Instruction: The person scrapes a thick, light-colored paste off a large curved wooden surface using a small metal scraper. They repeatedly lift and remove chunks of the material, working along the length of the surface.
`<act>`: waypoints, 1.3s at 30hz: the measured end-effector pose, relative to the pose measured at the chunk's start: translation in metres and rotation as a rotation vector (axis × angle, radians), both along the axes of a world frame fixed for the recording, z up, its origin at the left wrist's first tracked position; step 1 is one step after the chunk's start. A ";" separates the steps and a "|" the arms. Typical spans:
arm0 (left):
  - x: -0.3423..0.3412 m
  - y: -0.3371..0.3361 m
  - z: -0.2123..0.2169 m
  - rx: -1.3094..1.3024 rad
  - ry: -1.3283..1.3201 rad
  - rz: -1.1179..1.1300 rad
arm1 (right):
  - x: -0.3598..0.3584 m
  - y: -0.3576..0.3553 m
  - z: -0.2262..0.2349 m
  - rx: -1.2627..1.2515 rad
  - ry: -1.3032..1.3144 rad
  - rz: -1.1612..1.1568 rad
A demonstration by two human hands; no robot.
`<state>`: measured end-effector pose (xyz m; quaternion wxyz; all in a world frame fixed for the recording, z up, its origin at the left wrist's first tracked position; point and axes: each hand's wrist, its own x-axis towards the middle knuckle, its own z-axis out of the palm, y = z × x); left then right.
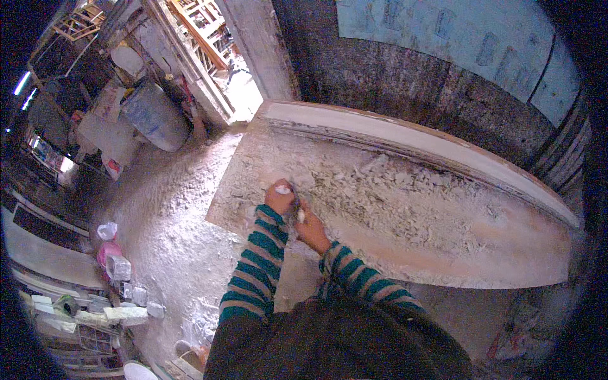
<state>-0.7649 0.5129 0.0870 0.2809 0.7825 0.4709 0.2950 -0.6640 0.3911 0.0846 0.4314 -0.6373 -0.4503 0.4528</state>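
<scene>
Containers first: a big blue-grey drum (155, 115) near the bright doorway (244, 88), off to the left beyond the table — contents can't be made out. A pink bag (106, 252) sits on the dusty floor (168, 253) at left, with a white block (118, 268) just beside it; what the bag holds, can't tell. At the lower left edge a white round dish (139, 372) is partly cut off, contents unclear.

The table (506, 256) has a raised pale ledge (405, 130) along its far side, and loose whitish scraps (392, 196) are spread over its middle and right part, thickest toward the ledge.

Small white piece (282, 189) is in the left hand (278, 197), showing at the top of the curled fingers, above the near left part of the table. It's a little forward and left of the right hand (311, 230), with most of the scraps off to the right of both hands. Left hand closed on the piece; right hand close beside it, fingers bent — something pale shows by its thumb, too blurred to say what, so can't tell if it's gripping. Both forearms in teal-striped sleeves (253, 272).
</scene>
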 end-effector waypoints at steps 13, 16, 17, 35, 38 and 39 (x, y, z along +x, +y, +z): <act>0.079 -0.039 0.032 -0.116 -0.503 -0.229 | 0.093 -0.045 0.073 0.165 -0.534 -0.096; 0.124 -0.077 0.003 -0.436 -0.656 -0.314 | 0.165 -0.115 0.075 -0.152 -0.721 -0.267; 0.127 -0.095 0.022 -0.428 -0.593 -0.311 | 0.192 -0.141 0.069 -0.309 -0.810 -0.292; -0.073 -0.202 0.004 -0.618 -0.977 0.649 | 0.278 -0.113 -0.004 -0.236 -0.967 0.290; -0.067 -0.217 0.015 -0.604 -1.033 0.737 | 0.278 -0.092 0.039 -0.181 -1.004 0.292; -0.059 -0.221 0.020 -0.619 -1.051 0.744 | 0.277 -0.085 0.056 -0.255 -1.004 0.329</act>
